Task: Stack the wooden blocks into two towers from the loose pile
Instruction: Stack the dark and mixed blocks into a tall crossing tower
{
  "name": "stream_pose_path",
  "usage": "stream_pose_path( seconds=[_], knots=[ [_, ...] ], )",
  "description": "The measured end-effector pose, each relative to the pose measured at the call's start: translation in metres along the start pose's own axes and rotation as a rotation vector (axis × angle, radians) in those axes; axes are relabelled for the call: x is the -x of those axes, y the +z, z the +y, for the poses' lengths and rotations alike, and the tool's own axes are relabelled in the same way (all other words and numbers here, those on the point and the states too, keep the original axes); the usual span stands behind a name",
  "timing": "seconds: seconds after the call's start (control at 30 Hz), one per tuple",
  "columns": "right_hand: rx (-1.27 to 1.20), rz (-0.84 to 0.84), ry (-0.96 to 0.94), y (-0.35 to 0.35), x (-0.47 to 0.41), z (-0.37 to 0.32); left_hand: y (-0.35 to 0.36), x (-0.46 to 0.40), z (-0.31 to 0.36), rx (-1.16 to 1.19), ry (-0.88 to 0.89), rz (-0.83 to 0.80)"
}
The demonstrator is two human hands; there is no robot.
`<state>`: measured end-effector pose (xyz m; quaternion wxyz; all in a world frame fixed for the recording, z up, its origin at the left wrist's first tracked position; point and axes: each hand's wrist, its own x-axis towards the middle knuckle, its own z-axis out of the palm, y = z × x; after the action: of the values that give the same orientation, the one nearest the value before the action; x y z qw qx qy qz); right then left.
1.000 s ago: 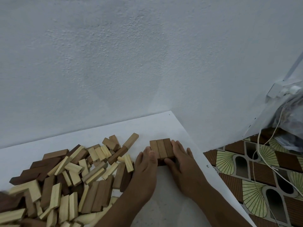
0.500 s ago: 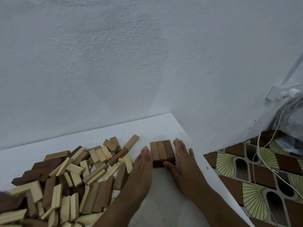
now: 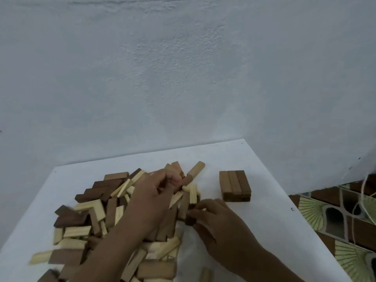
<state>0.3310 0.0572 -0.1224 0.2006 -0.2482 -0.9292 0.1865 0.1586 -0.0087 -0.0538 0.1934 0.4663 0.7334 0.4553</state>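
Both hands have left the three-block base (image 3: 235, 185); left hand (image 3: 156, 192) digs the pile (image 3: 97, 216), right hand (image 3: 211, 216) pinches a dark block (image 3: 190, 220), so we start the next layer

Only the person's two forearms and hands appear, entering from the bottom edge of the view. Both arms are bare as far as they can be seen, with no sleeve, cuff or glove covering them. The left hand (image 3: 154, 192) and the right hand (image 3: 217, 222) carry no ring, watch, bracelet or band that can be made out, the fingernails look short and unpainted, and slight motion blur softens the finer detail of the fingers on both.
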Motion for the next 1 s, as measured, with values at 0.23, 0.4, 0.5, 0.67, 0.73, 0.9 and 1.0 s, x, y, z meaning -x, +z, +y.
stream_pose_path(
  seconds=[0.23,0.4,0.5,0.67,0.73,0.9,1.0],
  knots=[
    [0.101,-0.088,0.041,0.010,-0.002,-0.007,-0.021,0.027,-0.035,-0.633,0.146,-0.478],
    [0.098,-0.069,0.076,0.000,0.003,-0.001,-0.019,0.028,-0.043,-0.611,0.175,-0.463],
    [0.067,-0.070,0.113,-0.004,0.009,0.001,-0.019,0.024,-0.044,-0.600,0.178,-0.492],
    [0.047,-0.011,0.159,-0.006,0.021,0.005,-0.015,0.017,-0.045,-0.564,0.174,-0.499],
    [0.029,0.013,0.181,-0.007,0.026,0.007,-0.012,0.015,-0.047,-0.555,0.178,-0.468],
    [0.033,0.048,0.209,-0.014,0.038,0.012,-0.008,0.013,-0.048,-0.409,0.219,-0.373],
    [0.025,0.081,0.215,-0.017,0.044,0.017,-0.004,0.012,-0.042,-0.309,0.251,-0.332]
  ],
)
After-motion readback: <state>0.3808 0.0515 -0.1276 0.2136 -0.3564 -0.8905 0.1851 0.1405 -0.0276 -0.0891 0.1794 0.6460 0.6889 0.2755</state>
